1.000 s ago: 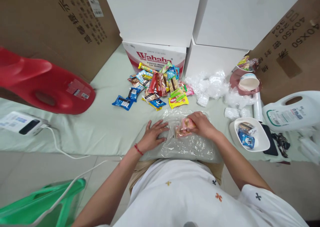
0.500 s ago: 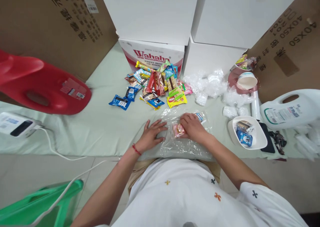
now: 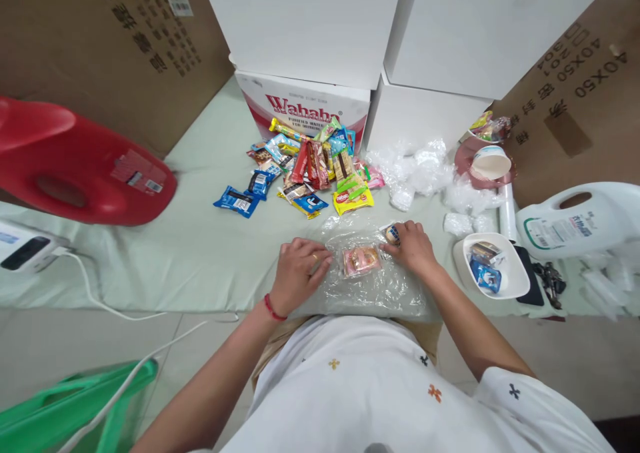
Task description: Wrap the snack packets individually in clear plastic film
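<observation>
A clear plastic bag (image 3: pixel 370 296) lies flat at the table's front edge. On it rests a pink wrapped snack (image 3: pixel 361 261), with neither hand touching it. My left hand (image 3: pixel 301 273) is at the bag's left side, its fingers drawn together and bent over the film, thumb close to the forefinger. At the upper right of the bag, my right hand (image 3: pixel 413 248) has thumb and forefinger around a small round packet with blue lettering (image 3: pixel 392 234); the fingers partly cover it.
Behind the bag is a pile of wrapped snacks (image 3: pixel 313 166) against a Wahaha carton (image 3: pixel 305 103). To the right are a white bowl (image 3: pixel 520 283) holding packets, crumpled clear plastic (image 3: pixel 420 166) and a white jug (image 3: pixel 585 223). A red jug (image 3: pixel 100 173) and white device (image 3: pixel 30 246) stand left.
My right hand has moved right, off the pink snack, onto the blue-lettered packet. My left hand's spread fingers have drawn together at the bag's left side.
</observation>
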The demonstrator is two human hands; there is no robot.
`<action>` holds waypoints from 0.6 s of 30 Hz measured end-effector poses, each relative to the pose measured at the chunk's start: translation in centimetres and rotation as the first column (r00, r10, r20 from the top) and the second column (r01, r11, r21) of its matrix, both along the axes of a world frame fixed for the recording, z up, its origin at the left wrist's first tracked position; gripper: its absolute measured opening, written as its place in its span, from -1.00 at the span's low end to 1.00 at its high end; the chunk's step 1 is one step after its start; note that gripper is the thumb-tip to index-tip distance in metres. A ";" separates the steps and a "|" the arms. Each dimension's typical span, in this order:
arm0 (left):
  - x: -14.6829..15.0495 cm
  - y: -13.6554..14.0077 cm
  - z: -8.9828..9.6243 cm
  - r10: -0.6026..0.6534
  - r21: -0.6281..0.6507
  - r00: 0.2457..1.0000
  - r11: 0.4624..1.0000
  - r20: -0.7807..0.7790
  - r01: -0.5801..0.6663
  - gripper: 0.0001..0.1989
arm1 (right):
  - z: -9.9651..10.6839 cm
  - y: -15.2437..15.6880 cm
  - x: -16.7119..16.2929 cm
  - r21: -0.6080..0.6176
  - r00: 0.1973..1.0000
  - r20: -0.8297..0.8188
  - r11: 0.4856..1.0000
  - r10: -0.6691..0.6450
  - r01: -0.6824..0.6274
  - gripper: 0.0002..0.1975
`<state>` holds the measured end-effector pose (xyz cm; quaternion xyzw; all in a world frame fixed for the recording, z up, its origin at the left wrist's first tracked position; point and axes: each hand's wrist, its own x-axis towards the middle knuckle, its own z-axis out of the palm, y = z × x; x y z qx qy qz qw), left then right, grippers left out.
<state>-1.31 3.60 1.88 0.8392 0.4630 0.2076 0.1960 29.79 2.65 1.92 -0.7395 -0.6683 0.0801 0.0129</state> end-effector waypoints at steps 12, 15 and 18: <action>4.4 -0.8 -1.0 -0.230 -0.021 0.973 0.973 -0.024 0.230 -0.66 | 0.7 0.0 0.4 -0.036 0.990 0.125 0.996 -0.072 0.077 -0.70; 2.8 -1.1 -1.5 -0.126 -0.037 0.992 0.991 -0.012 0.125 -0.66 | 0.9 0.2 1.4 -0.015 0.994 -0.002 0.994 -0.107 0.107 -0.67; 2.0 -1.6 -1.5 -0.075 -0.001 0.997 0.997 -0.025 0.075 -0.57 | 2.0 0.5 2.7 0.069 0.959 -0.268 0.990 -0.097 0.119 -0.59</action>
